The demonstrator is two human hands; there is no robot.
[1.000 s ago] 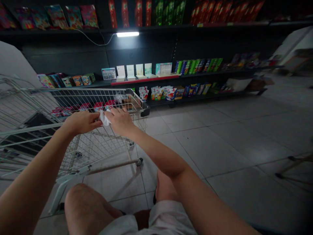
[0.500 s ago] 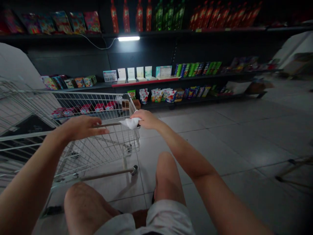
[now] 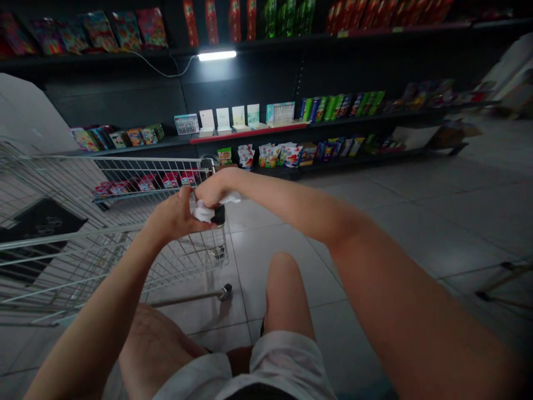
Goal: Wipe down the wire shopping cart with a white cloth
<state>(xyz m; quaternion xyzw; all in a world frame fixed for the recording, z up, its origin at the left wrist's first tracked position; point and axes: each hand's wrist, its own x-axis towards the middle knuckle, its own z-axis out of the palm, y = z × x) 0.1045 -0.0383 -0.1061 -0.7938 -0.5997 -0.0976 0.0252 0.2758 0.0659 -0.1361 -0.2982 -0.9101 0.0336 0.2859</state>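
Item: crumpled white wipe (image 3: 203, 211), lying at about 11 o'clock from the lap, bunched against the black end cap (image 3: 219, 215) of a wire shopping cart (image 3: 125, 159). Step in hand, as shown: both hands working the wipe around that cap. Right hand (image 3: 214, 188) reaching across from the 3 o'clock side, its fingers (image 3: 204, 191) curling down over the wipe, tips hidden, pinching or merely pressing impossible to tell. Left hand (image 3: 172, 215) closing in from 8 o'clock, its fingers (image 3: 183, 195) spreading upward, edges touching the wipe's near side. Wipe showing no clear long axis, one loose tail (image 3: 231, 197) pointing toward 3 o'clock. Cart's top rail (image 3: 83, 235) stretching from the cap toward 9 o'clock. Store shelf (image 3: 245, 140) standing at 12 o'clock, displaying cards and packets.
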